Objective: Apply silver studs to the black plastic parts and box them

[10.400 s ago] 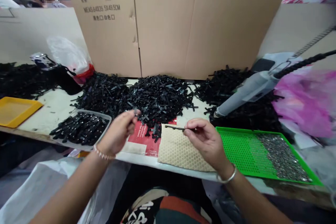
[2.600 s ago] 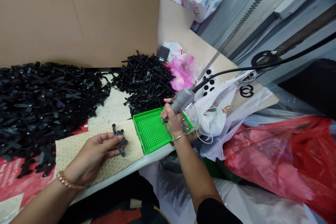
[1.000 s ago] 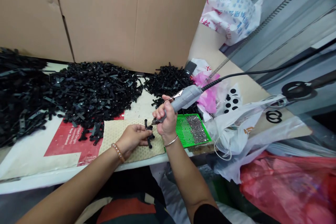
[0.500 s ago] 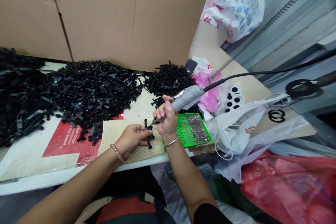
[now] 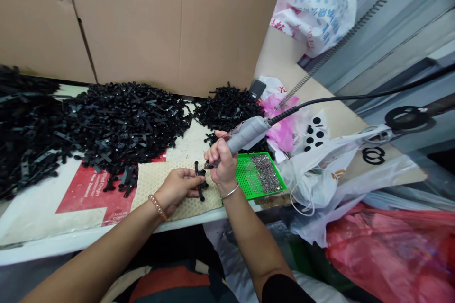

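One black part [image 5: 203,185], clamped between thumb and fingers of the left hand [image 5: 179,187]; long axis running away from the person, ends protruding past the fingertips. One driver [image 5: 248,134], fingers of the right hand [image 5: 223,164] wrapped round it, tip slanting down-left toward the part. One mat [image 5: 151,181] beneath the left fingers.

The worktable [image 5: 189,142] bears heaped black parts [image 5: 124,123], a tan mat [image 5: 151,182] and a green tray [image 5: 249,177].

Red-and-white printed flat sheet [image 5: 83,194]: "New Zealand", "TAYLOR" | white crumpled plastic bag [image 5: 313,9], upper right: blue "有限公司", other characters blurred
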### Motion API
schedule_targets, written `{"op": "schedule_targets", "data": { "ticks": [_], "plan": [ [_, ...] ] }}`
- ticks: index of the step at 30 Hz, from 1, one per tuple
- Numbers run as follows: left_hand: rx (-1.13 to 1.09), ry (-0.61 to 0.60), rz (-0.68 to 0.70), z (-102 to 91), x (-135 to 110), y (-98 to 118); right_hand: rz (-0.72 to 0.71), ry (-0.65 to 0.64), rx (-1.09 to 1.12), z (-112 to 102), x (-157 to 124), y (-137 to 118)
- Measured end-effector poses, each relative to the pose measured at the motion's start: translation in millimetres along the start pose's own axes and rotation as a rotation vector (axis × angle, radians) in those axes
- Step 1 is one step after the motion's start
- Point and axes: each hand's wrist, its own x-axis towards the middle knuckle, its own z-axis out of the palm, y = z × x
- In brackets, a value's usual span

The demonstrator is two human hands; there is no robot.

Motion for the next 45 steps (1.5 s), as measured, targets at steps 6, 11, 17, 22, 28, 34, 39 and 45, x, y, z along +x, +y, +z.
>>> {"op": "schedule_targets", "data": {
  "ticks": [6, 11, 17, 22, 28, 34, 39, 45],
  "plan": [
    [-0.003, 0.012, -0.006, -0.9, 1, 0, 0.046, -0.079, 0.017, 4, -2, -1],
    [-0.002, 0.063, -0.002, -1.5, 4, -4, 0.138, -0.164, 0.048, -1, 2, 3],
    [0.019, 0.028, 0.015, -3.3, 5, -6, 0.164, -0.202, 0.065, 4, 0, 6],
    [-0.008, 0.003, -0.017, -4.0, 1, -1, -0.003, -0.106, 0.026, -13, -4, -21],
    [0.007, 0.022, -0.07, -1.0, -2, 5, -0.172, 0.295, -0.104, -89, -4, -52],
    [0.013, 0.068, -0.068, 2.2, -5, 8, -0.123, 0.325, -0.14, -123, -19, -45],
    [0.013, 0.075, -0.071, 2.3, -3, 7, -0.132, 0.285, -0.155, -128, -22, -41],
    [0.018, 0.09, -0.054, 1.1, -2, 5, -0.128, 0.28, -0.147, -133, -21, -37]
  ]
}}
